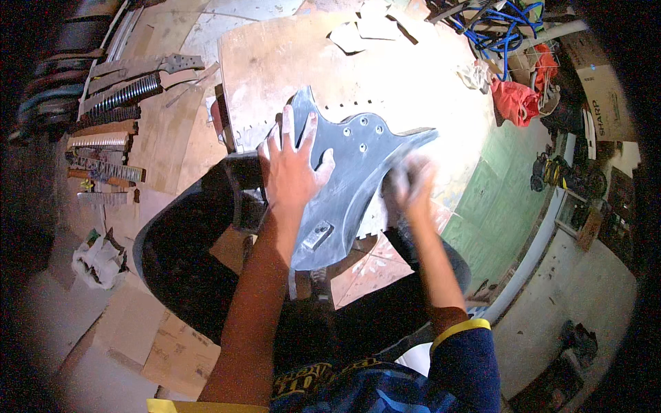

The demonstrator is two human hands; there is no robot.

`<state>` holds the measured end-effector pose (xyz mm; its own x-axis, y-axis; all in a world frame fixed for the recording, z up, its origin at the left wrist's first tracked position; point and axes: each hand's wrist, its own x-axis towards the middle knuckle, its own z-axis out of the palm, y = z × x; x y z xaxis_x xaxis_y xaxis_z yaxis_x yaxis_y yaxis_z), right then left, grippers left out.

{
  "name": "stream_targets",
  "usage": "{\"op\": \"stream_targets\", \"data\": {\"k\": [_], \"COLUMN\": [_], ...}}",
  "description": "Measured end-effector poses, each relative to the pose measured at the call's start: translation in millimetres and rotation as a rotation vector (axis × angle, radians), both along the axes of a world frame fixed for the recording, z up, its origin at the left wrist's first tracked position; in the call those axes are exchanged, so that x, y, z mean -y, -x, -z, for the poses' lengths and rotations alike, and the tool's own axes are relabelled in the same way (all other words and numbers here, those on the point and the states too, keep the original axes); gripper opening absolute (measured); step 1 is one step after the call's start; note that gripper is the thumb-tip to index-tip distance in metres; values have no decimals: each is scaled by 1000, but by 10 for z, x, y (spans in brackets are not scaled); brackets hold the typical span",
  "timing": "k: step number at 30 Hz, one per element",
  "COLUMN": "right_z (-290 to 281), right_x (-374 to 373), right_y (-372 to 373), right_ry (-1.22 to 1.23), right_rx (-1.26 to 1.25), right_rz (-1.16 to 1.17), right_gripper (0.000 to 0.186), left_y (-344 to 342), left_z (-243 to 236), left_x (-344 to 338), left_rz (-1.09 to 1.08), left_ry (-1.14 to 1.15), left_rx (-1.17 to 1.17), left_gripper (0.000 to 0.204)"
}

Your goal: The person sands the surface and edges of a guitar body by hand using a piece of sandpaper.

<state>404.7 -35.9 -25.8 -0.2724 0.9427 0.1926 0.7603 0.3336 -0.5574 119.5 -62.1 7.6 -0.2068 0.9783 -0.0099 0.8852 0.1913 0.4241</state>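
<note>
Though dusty, left grip (292, 166) atop guitar-body (348, 182)

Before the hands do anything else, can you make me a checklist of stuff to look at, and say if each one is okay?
1. Left hand lying on the dark guitar-shaped body, fingers spread: ok.
2. Right hand seen sharply enough to know if it holds something: cannot tell; it is blurred beside the body's right edge.
3. Body's surface free of pale smears: not ok; whitish streaks show on it.
4. Four round holes not covered by a hand: ok.
5. Tangled blue cords away from both hands: ok; they lie at the upper right.
6. Lower end of the body firmly supported: cannot tell; the shadows underneath hide it.
</note>
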Motion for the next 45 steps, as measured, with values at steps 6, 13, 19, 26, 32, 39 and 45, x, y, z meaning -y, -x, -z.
{"op": "stream_targets", "data": {"k": [6, 13, 19, 26, 32, 39, 45], "right_z": [41, -212, -233, -303, -260, -379, -389], "right_x": [-295, -465, 128, -559, 593, -302, 1429], "right_y": [33, -27, 324, 39, 604, 454, 604], "right_ry": [-97, 56, 70, 21, 193, -101, 272], "right_rx": [144, 92, 175, 150, 43, 130, 51], "right_rz": [349, 193, 71, 248, 85, 182, -148], "right_gripper": [37, 32, 39, 37, 45, 34, 37], "left_y": [-3, 32, 29, -2, 28, 37, 24], "left_z": [-18, -44, -21, -23, 50, -34, 64], "left_x": [-14, 10, 11, 5, 33, 14, 27], "left_rz": [1, 0, -4, 1, -6, -10, 6], "left_ry": [22, 4, 23, 12, 23, 24, -11], "left_rx": [-60, -83, -88, -77, -137, -72, -94], "left_gripper": [74, 73, 72, 74, 73, 73, 72]}}
